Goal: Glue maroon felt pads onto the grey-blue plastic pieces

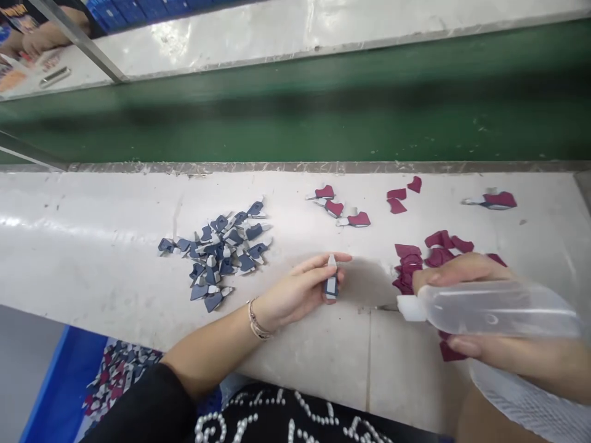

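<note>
Between the thumb and fingers of my left hand [295, 289] is a small blue-and-grey plastic part [331, 280], its narrow grey tip pointing away from me. My right hand [480, 271] grips a translucent squeeze bottle [498, 309] with a white cap and a thin metal nozzle [385, 307]. The nozzle points left toward the held part and stays apart from it. Under and behind my right hand lie several dark red pieces [409, 267], partly hidden by the hand and bottle. To the left, a pile of blue-and-grey parts [226, 246] rests on the white table [115, 246].
Parts with red pieces on them [359, 219] lie farther back, one more [498, 200] at right. Loose red pieces [396, 205] sit between. A green conveyor belt [295, 104] runs behind. A blue bin [50, 394] of parts is lower left. Another person's hand [48, 40] shows upper left.
</note>
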Demonstrator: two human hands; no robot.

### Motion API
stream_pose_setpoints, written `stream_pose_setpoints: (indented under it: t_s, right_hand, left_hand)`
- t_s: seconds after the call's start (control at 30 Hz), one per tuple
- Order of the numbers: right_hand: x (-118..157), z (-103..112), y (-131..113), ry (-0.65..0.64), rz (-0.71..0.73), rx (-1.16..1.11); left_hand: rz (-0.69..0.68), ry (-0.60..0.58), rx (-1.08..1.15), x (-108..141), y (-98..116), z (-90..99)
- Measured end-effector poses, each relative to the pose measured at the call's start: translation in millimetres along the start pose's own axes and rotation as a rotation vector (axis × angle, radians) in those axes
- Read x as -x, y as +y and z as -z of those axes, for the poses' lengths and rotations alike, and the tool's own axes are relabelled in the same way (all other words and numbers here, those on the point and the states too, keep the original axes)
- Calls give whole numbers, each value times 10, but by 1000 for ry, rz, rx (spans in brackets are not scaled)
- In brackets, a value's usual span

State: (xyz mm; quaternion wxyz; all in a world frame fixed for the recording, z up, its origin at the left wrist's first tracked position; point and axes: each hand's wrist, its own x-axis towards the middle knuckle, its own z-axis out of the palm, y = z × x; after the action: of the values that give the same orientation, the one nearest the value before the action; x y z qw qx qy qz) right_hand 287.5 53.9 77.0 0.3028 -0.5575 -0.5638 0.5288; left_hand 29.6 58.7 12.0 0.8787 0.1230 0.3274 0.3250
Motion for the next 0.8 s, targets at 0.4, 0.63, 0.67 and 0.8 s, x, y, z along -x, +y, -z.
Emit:
stream_pose_setpoints:
  t_s: [0.4,0.63,0.67,0.8]
  right_hand:
    - [36,-263,-83,114,-148,7]
    - [48,-106,45,69,-119,14]
    - [33,-82,68,31,-90,-5]
    - [-70,-44,76,-77,-83,-116]
  left_hand:
    - [48,-30,173,-2,-14,48]
    - [193,-85,230,1,-64,64]
    - [219,-106,239,6,-59,68]
    - [204,-123,203,29,-18,67]
